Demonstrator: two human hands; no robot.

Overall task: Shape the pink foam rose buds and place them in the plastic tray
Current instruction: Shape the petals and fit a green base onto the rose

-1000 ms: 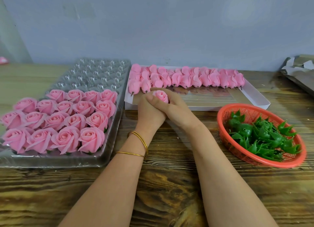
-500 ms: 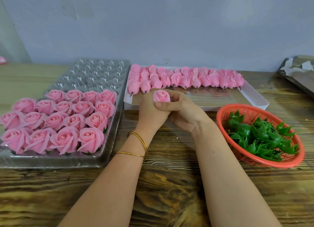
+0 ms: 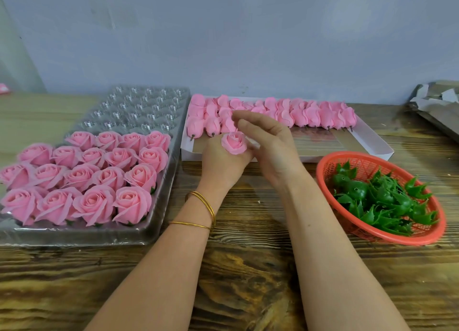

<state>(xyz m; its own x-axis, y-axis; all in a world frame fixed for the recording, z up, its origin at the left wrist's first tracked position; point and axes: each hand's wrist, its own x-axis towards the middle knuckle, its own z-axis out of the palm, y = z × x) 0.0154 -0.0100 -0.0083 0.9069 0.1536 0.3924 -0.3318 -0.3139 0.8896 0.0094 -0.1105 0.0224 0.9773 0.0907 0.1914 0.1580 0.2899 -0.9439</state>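
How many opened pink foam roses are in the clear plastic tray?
18 pink foam roses in the plastic tray: rows of four, five, five, four, back to front; none seems hidden.

Pink rose buds (image 3: 298, 113), red basket (image 3: 372, 234), green calyxes (image 3: 382, 201).

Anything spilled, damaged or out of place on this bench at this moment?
Nothing stands out. The finished roses sit in even rows in the plastic tray, the unshaped buds lie lined up in the white box, and the green calyxes are all inside the red basket. The left hand holds one rose.
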